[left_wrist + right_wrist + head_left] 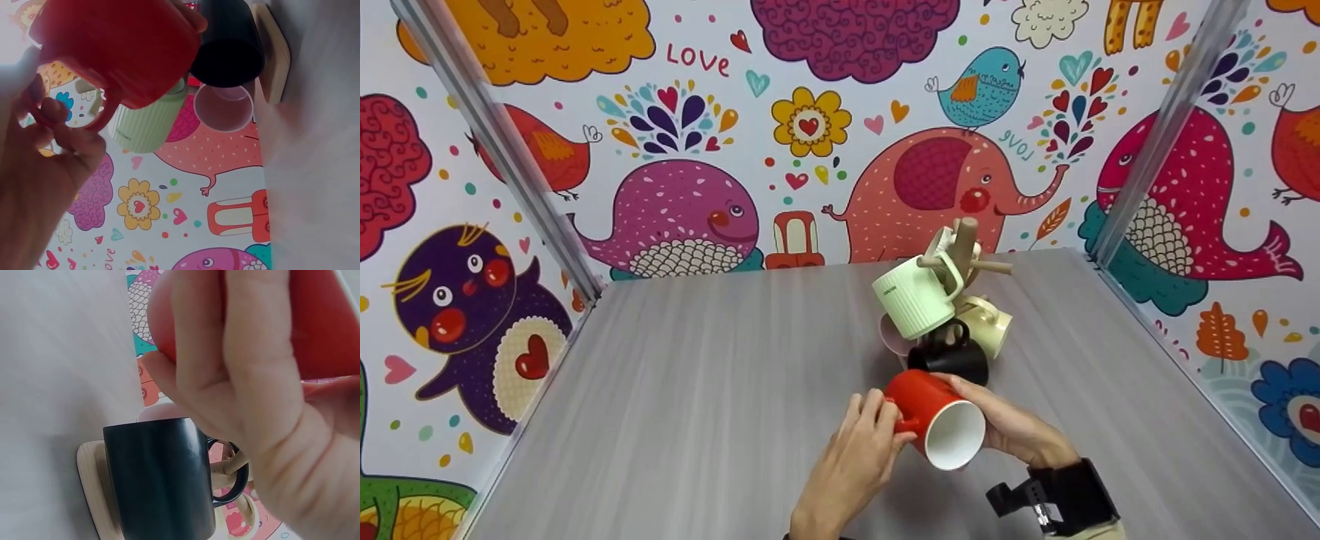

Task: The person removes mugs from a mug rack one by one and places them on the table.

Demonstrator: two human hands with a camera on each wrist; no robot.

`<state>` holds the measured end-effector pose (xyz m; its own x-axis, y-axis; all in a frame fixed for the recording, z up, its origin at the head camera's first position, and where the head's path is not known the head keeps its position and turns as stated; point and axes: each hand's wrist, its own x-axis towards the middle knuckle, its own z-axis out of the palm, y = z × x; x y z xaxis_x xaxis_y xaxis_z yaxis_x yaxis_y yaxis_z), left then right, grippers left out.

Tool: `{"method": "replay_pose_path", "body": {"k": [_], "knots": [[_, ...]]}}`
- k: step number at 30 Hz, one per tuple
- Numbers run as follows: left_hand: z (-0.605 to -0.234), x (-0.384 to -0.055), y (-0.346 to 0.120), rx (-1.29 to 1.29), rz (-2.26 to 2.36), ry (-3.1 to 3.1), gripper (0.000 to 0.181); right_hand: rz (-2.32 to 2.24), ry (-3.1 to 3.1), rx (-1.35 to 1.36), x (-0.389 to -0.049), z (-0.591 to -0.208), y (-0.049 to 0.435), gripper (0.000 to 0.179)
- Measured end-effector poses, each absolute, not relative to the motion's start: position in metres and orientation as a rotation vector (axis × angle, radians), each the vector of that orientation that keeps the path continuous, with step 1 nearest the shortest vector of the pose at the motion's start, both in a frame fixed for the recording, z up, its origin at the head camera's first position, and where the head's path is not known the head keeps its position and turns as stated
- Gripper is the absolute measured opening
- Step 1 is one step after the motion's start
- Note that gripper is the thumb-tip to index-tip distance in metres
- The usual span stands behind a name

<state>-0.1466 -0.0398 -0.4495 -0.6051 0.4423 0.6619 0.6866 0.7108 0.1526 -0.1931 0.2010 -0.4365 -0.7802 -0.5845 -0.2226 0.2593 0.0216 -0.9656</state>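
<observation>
A red mug (913, 394) with a white inside is held between both hands, its mouth tilted toward the head camera. My left hand (859, 454) grips its handle (107, 112), the fingers curled through and around the loop. On the far side, my right hand (1020, 427) holds the mug's body, fingers (256, 354) wrapped around it. Just beyond the red mug, a black mug (964, 364) hangs on a wooden mug tree (966, 247). A pale green ribbed mug (915, 296) hangs higher on the same tree.
A cream mug (988, 326) and a pinkish mug (894, 336) hang low on the tree, and another pale mug is partly hidden behind it. The tree's wooden base (93, 467) stands on the grey table (720, 390). Patterned panels enclose the back and sides.
</observation>
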Motion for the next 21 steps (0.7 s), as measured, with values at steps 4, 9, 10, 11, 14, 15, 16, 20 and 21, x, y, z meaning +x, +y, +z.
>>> {"method": "replay_pose_path", "body": {"k": [4,9,10,11,14,15,16,20,21], "knots": [[-0.4507,-0.1474,-0.0423,-0.822,-0.585,-2.297,0.032,-1.837,1.652,-0.408,-0.195,-0.4358,0.2013,0.067],[-0.452,-0.1488,-0.0435,-0.805,-0.604,-2.257,0.037,-1.871,1.604,-0.457,-0.1968,-0.4356,0.2007,0.064],[-0.4522,-0.1491,-0.0437,-0.805,-0.605,-2.251,0.038,-1.876,1.601,-0.453,-0.1969,-0.4358,0.2004,0.063],[-0.4524,-0.1493,-0.0438,-0.805,-0.608,-2.246,0.037,-1.88,1.599,-0.449,-0.1969,-0.4359,0.2001,0.063],[-0.4531,-0.1496,-0.0444,-0.796,-0.618,-2.229,0.038,-1.884,1.608,-0.439,-0.1968,-0.4359,0.1989,0.063],[-0.4533,-0.1495,-0.0448,-0.79,-0.625,-2.223,0.038,-1.885,1.609,-0.435,-0.1968,-0.4359,0.1984,0.063],[-0.4535,-0.1496,-0.0449,-0.785,-0.631,-2.216,0.038,-1.888,1.609,-0.431,-0.1969,-0.4358,0.1983,0.063],[-0.4541,-0.1499,-0.0458,-0.763,-0.657,-2.198,0.039,-1.9,1.602,-0.43,-0.1963,-0.4361,0.1983,0.062],[-0.4541,-0.1501,-0.0459,-0.76,-0.66,-2.197,0.039,-1.904,1.602,-0.432,-0.196,-0.4363,0.1985,0.062]]}}
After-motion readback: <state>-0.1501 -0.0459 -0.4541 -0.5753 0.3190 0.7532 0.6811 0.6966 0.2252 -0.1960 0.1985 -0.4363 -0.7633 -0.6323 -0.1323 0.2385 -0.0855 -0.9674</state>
